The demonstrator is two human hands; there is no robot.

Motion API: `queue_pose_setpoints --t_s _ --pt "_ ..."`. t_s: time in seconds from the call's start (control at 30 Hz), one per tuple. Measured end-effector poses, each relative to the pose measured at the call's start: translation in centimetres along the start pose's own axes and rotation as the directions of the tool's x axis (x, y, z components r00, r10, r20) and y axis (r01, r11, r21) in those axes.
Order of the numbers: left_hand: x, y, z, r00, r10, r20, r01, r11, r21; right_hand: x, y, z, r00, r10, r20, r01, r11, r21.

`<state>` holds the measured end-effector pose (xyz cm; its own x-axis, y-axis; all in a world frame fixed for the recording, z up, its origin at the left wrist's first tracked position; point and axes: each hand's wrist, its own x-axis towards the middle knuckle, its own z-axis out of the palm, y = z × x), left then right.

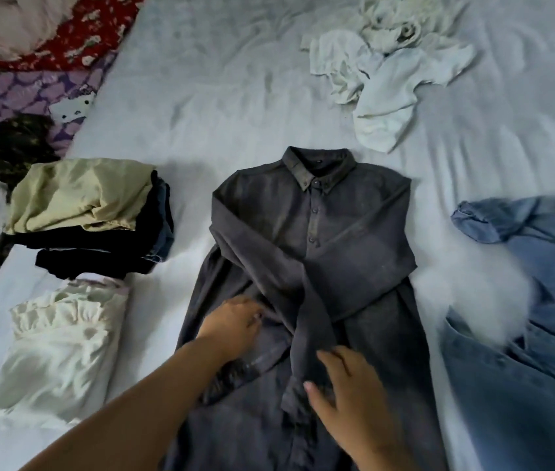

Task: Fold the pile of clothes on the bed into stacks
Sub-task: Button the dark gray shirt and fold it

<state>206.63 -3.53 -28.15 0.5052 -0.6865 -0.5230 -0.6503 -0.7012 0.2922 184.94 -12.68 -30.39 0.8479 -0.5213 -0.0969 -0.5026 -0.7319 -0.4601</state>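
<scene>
Pressing dark shirt (310, 239) flat | our left hand (232, 326) fingers relaxed on sleeve | right hand (351, 396) fingers spread over crossed cuff

Bare forearms, no sleeves, no rings/watch on hands (232, 329); nails short.

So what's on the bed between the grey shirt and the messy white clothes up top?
Nothing but bare, wrinkled sheet. The head view shows a strip of bed between the grey shirt's collar and the white clothes; they do not touch.
</scene>
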Motion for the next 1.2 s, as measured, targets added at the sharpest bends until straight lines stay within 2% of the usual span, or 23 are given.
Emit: queue_pose_setpoints --t_s 0.1,0.17,0.23,0.27,0.3,0.37,0.43,0.5,0.57,0.63,0.67,0.73,0.83,1.0,1.1,1.2 --pt "2.3 -0.8 1.0 0.999 0.007 0.046 -0.007 1.0 0.008 0.2 -2.0 2.3 0.975 -0.032 0.219 0.058 0.992 -0.111" --pt "3.1 -0.9 1.5 0.998 0.027 0.061 -0.03 0.998 0.046 0.3 -1.8 3.0 0.96 -0.038 0.278 0.082 0.986 -0.148" --pt "3.5 -0.9 1.5 0.997 0.041 0.06 -0.046 0.995 0.087 0.6 -0.1 2.4 0.983 0.034 0.182 -0.014 0.994 -0.113" --pt "3.6 -0.9 1.3 0.998 0.037 0.059 -0.043 0.993 0.109 0.9 0.9 1.6 0.982 0.148 0.116 -0.146 0.989 -0.025" --pt "3.7 -0.9 1.1 0.998 0.031 0.059 -0.038 0.991 0.129 1.2 2.2 0.5 0.953 0.301 0.019 -0.302 0.949 0.086" --pt "3.8 -1.1 0.7 0.997 0.033 0.068 -0.042 0.989 0.144 1.8 5.3 -1.3 0.815 0.577 -0.05 -0.549 0.797 0.251" --pt "4.1 -1.4 0.6 0.995 0.021 0.099 -0.034 0.991 0.131 1.6 8.6 -2.3 0.729 0.675 -0.112 -0.627 0.725 0.286" --pt "4.4 -1.8 0.7 0.993 -0.016 0.12 0.001 0.992 0.125 1.2 10.0 -3.2 0.697 0.699 -0.162 -0.637 0.707 0.307" --pt "5.0 -2.1 0.8 0.997 -0.039 0.072 0.028 0.99 0.14 1.1 9.9 -3.9 0.732 0.631 -0.256 -0.57 0.774 0.276" --pt "5.3 -2.5 0.7 0.997 -0.065 -0.05 0.071 0.988 0.137 1.0 8.6 -4.0 0.814 0.456 -0.361 -0.417 0.89 0.185" --pt "5.4 -2.7 0.6 0.989 -0.076 -0.125 0.092 0.988 0.125 1.1 7.8 -3.6 0.86 0.359 -0.364 -0.337 0.933 0.125" --pt "5.5 -3.2 0.4 0.958 -0.065 -0.28 0.097 0.99 0.103 1.6 6.3 -2.0 0.929 0.225 -0.295 -0.221 0.974 0.049" --pt "5.9 -4.2 -0.2 0.903 -0.083 -0.422 0.118 0.991 0.058 2.6 4.4 0.4 0.974 0.169 -0.15 -0.167 0.986 0.028" --pt "7.7 -6.5 -1.0 0.84 -0.239 -0.488 0.231 0.97 -0.076 8.7 1.1 1.2 0.996 0.087 -0.032 -0.088 0.996 -0.025" --pt "9.6 -7.9 -1.2 0.823 -0.352 -0.446 0.292 0.935 -0.2 14.4 -1.1 1.3 1.0 0.025 0.007 -0.026 0.998 0.056" --pt "11.7 -9.0 -1.1 0.837 -0.356 -0.415 0.28 0.931 -0.234 20.2 -3.4 2.0 0.999 -0.032 -0.02 0.034 0.989 0.143"
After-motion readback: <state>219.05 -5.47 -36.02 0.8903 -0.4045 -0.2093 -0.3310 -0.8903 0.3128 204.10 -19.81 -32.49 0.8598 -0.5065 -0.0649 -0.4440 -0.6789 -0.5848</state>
